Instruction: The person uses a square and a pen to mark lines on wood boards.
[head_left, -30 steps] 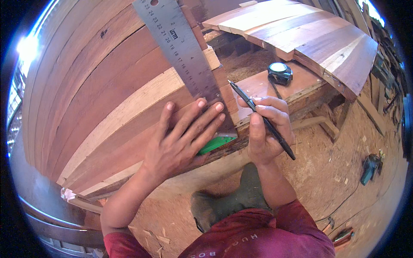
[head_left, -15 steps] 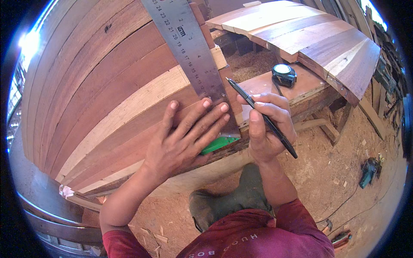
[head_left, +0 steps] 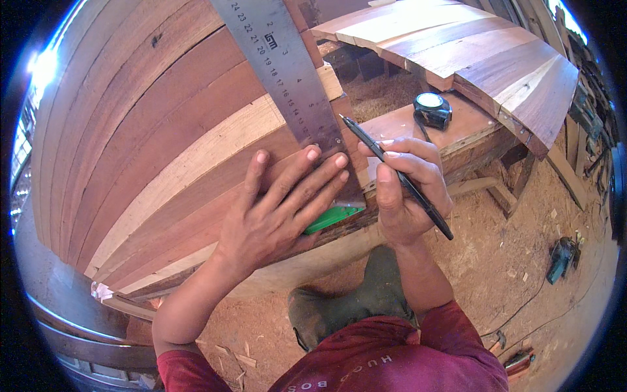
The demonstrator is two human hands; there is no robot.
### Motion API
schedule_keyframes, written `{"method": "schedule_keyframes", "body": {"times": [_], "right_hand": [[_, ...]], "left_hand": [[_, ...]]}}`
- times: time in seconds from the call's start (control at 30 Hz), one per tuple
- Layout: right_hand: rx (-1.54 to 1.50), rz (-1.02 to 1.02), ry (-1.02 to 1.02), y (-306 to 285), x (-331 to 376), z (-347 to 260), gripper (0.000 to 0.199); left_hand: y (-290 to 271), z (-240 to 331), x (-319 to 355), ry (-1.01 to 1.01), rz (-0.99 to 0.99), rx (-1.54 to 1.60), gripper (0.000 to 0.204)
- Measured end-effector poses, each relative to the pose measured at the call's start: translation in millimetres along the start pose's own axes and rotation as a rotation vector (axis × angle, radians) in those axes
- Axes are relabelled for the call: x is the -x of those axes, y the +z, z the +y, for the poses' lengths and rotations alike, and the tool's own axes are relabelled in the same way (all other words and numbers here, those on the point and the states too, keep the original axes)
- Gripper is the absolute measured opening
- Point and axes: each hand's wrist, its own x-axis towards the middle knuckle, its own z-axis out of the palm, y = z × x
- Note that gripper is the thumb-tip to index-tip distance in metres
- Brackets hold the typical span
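A try square with a wide steel blade and a green stock lies across the edge of a curved panel of joined wooden planks. My left hand rests flat on it, fingers spread, the fingertips on the lower end of the blade and the palm over the planks. Part of the green stock is hidden beneath that hand. Pinched between thumb and fingers, a black pen is in my right hand. Its tip points up and left, close to the right edge of the blade; whether it touches wood I cannot tell.
A black tape measure stands on the wooden bench to the right. Behind it lies a second curved plank panel. A corded power tool sits on the dusty floor at right, with wood scraps around.
Hardly anything differs. The whole view has shifted slightly, while both hands, the try square and the pen keep about the same places relative to the planks.
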Motion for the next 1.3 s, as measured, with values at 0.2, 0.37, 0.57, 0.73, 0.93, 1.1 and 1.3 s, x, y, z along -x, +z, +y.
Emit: {"method": "schedule_keyframes", "body": {"times": [0.2,0.37,0.57,0.73,0.93,1.1,1.3], "right_hand": [[-0.015,-0.005,0.01,1,1,-1,0.016],[0.003,-0.007,0.005,0,0,-3,0.016],[-0.044,-0.014,0.026,1,-1,-2,0.016],[0.004,-0.025,-0.005,0,-3,-2,0.016],[0.048,-0.052,-0.06,-1,-8,-4,0.016],[0.05,-0.072,-0.047,-2,-9,-5,0.015],[0.044,-0.094,-0.008,-10,2,-5,0.016]], "left_hand": [[4,2,0,-0.018,0.016,0.026,0.092],[5,4,-1,-0.041,0.058,0.031,0.087],[6,5,-1,-0.053,0.073,0.039,0.085],[6,5,-1,-0.047,0.071,0.038,0.084],[7,4,0,-0.043,0.074,0.027,0.085],[4,4,-1,-0.042,0.073,0.049,0.085],[6,5,-1,-0.033,0.089,0.077,0.085]]}}
